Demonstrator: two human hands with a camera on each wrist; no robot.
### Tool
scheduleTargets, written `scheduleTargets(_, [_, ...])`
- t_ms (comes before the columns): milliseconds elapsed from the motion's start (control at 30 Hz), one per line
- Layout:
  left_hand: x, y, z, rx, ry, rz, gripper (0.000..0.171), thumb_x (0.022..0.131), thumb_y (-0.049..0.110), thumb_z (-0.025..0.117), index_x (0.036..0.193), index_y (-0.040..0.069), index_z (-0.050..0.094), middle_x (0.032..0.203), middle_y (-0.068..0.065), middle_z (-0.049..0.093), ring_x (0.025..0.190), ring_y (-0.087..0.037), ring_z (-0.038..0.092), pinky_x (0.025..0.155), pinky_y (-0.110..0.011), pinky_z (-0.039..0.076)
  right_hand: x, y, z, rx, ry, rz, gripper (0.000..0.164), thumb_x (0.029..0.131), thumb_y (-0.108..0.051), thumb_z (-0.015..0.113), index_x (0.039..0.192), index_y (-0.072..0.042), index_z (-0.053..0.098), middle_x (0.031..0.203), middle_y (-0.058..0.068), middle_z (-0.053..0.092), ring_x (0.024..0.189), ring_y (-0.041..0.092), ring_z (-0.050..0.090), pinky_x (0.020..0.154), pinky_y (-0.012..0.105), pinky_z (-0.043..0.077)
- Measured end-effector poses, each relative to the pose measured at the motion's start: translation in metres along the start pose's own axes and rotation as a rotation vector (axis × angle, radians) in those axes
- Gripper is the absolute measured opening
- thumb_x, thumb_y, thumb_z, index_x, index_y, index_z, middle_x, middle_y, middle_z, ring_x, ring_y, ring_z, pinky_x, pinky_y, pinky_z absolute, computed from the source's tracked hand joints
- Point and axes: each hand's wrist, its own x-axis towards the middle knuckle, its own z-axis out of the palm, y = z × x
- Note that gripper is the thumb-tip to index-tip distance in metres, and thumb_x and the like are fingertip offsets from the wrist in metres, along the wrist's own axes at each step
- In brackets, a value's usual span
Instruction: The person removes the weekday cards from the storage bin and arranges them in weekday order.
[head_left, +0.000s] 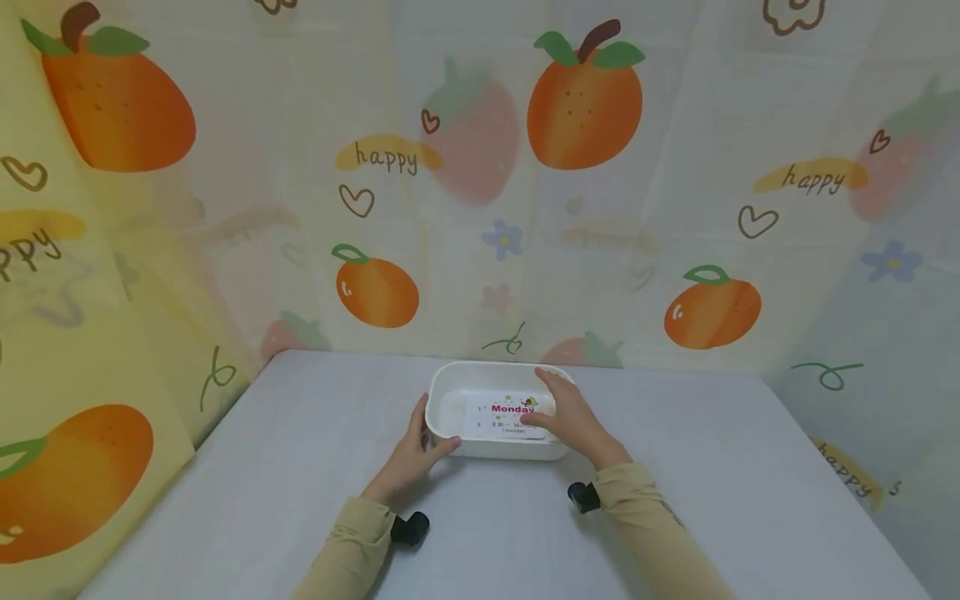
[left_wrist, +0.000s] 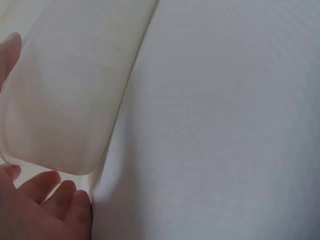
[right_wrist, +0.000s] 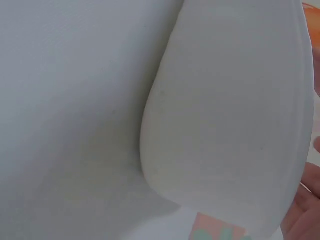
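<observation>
A white plastic box (head_left: 491,451) with rounded corners stands on the table. Inside it lies a white card (head_left: 482,417) printed "Monday" in red, with a small colourful picture and smaller text. My left hand (head_left: 408,454) grips the box's left end, thumb on the front rim and fingers round the side. In the left wrist view, several fingers (left_wrist: 37,187) show beside the box's end. My right hand (head_left: 573,421) reaches over the right rim with thumb and fingers spread apart. Its thumb overlaps the card; whether it touches the card I cannot tell. The right wrist view shows mostly the box's outer wall (right_wrist: 225,110).
A white cloth covers the table (head_left: 315,417). Behind it hangs a curtain (head_left: 465,275) printed with oranges, strawberries and "happy", with more of it at both sides. Black wrist cameras sit at the left cuff (head_left: 411,529) and right cuff (head_left: 583,497).
</observation>
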Motion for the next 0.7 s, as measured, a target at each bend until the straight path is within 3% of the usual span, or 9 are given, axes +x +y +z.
scheduleTargets(200, [-0.007, 0.019, -0.003, -0.053, -0.017, -0.031, 0.095, 0.085, 0.023, 0.069, 0.147, 0.001, 0.001, 0.148, -0.026, 0.016, 0.134, -0.04, 0.015, 0.109, -0.054, 0.014, 0.008, -0.004, 0.005, 0.024, -0.084, 0.062, 0.079, 0.075, -0.027, 0.078, 0.137, 0.003, 0.038, 0.138, 0.019, 0.04, 0.129, 0.036, 0.031, 0.107, 0.048, 0.027])
scheduleTargets(433, [0.001, -0.01, 0.001, -0.031, -0.015, -0.051, 0.097, 0.084, 0.032, 0.07, 0.149, 0.01, 0.001, 0.147, -0.022, 0.025, 0.133, -0.036, 0.025, 0.109, -0.051, 0.019, 0.019, -0.004, 0.01, 0.062, -0.135, 0.147, 0.076, 0.075, -0.025, 0.078, 0.133, 0.008, 0.042, 0.135, 0.024, 0.041, 0.127, 0.037, 0.033, 0.108, 0.045, 0.027])
scheduleTargets(533, [0.003, -0.012, 0.001, -0.05, -0.011, -0.057, 0.098, 0.083, 0.031, 0.071, 0.149, 0.011, 0.001, 0.146, -0.021, 0.028, 0.132, -0.035, 0.028, 0.108, -0.051, 0.02, 0.024, -0.004, 0.01, 0.06, -0.148, 0.179, 0.076, 0.075, -0.026, 0.079, 0.132, 0.009, 0.042, 0.135, 0.025, 0.042, 0.127, 0.038, 0.034, 0.107, 0.046, 0.027])
scheduleTargets(700, [-0.003, 0.007, -0.003, -0.079, -0.021, -0.046, 0.096, 0.083, 0.024, 0.071, 0.148, 0.004, 0.003, 0.143, -0.027, 0.029, 0.129, -0.04, 0.031, 0.107, -0.051, 0.024, 0.031, -0.002, 0.013, 0.081, -0.182, 0.265, 0.077, 0.073, -0.025, 0.08, 0.131, 0.009, 0.043, 0.132, 0.025, 0.044, 0.124, 0.038, 0.037, 0.106, 0.046, 0.03])
